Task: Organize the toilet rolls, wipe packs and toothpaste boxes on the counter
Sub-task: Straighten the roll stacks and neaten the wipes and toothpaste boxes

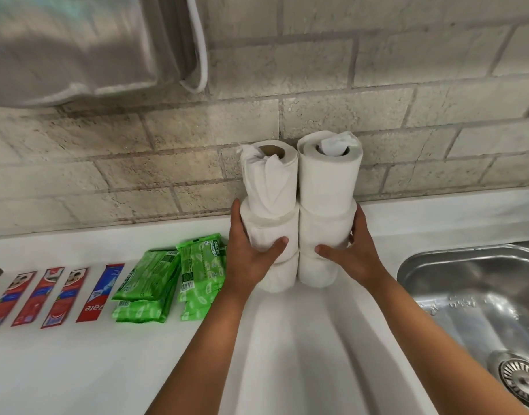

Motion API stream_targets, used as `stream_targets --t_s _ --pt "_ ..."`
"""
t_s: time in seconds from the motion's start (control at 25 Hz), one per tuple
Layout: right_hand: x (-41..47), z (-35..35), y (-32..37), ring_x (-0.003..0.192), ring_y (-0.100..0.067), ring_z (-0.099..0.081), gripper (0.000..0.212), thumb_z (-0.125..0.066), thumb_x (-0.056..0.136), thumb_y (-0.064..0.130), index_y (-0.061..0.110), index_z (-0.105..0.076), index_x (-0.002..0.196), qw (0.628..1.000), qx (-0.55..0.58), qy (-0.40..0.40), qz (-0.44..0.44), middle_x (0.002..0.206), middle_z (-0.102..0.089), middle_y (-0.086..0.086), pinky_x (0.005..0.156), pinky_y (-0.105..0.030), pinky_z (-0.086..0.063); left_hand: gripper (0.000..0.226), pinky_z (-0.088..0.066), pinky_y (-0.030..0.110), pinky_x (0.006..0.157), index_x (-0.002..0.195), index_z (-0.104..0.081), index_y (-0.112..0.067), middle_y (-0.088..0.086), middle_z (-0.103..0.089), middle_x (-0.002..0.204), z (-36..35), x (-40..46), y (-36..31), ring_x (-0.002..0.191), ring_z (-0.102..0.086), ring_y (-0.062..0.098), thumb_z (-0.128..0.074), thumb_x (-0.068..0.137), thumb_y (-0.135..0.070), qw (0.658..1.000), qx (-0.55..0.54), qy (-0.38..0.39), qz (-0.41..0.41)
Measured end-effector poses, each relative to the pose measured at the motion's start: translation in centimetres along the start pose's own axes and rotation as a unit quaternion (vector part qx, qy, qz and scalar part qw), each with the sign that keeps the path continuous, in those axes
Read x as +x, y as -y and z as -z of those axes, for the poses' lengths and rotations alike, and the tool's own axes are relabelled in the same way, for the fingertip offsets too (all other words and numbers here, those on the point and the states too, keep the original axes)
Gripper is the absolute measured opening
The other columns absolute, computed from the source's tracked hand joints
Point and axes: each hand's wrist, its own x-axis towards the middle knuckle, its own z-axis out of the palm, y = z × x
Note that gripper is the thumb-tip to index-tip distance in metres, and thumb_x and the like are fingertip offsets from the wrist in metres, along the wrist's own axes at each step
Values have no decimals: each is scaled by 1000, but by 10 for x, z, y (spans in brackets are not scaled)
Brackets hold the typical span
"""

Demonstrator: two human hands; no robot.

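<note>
Two stacks of white toilet rolls stand side by side on the white counter [77, 363], each three rolls high. My left hand [251, 256] grips the middle roll of the left stack [269, 181]. My right hand [350, 253] grips the middle roll of the right stack [329, 175]. To their left lie green wipe packs: one pile [146, 283] and another pile [201, 271] next to it. Further left, several red toothpaste boxes [59, 295] lie in a row.
A steel sink [478, 298] with a drain strainer [520, 375] sits at the right. A beige tiled wall [167, 163] runs behind the counter. A metal dispenser [77, 46] with a white cable hangs at the upper left.
</note>
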Motion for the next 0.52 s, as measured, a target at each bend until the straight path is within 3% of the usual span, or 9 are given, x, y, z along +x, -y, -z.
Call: stream_targets --t_s 0.08,0.16,0.2,0.32,0.52 --pt "4 -2 0 124 -1 -47 110 -86 46 27 28 -28 139 1000 0 0 -5 137 -46 9 103 -31 -43 111 -37 0 89 147 -13 -27 -16 -48 126 0 4 -1 115 -45 -7 -85 62 -17 1000 10 15 9" --pt "4 -4 0 126 -11 -46 105 -85 49 22 26 -29 139 1000 2 -7 -11 137 -47 6 106 -41 -41 114 -39 14 94 146 -13 -31 -14 -49 126 0 5 0 117 -49 2 -86 58 -19 1000 11 15 20" --pt "4 -5 0 125 -12 -47 103 -84 51 19 24 -30 138 1000 4 -11 -14 135 -47 6 106 -41 -41 115 -40 17 95 146 -14 -32 -13 -50 125 -1 5 -1 117 -49 5 -86 57 -20 1000 11 9 27" --pt "4 -8 -1 121 -13 -49 98 -86 56 11 20 -32 138 999 8 -35 -25 131 -50 7 104 -41 -43 111 -36 9 86 146 -15 -30 -12 -49 122 -5 5 -7 114 -48 5 -86 61 -15 999 17 -12 41" --pt "0 -15 -3 124 -14 -49 104 -83 50 27 22 -30 139 998 4 -57 -32 134 -49 7 96 -32 -45 111 -36 13 90 146 -15 -29 -7 -50 129 -7 3 -9 116 -47 5 -85 62 -17 999 23 -16 45"
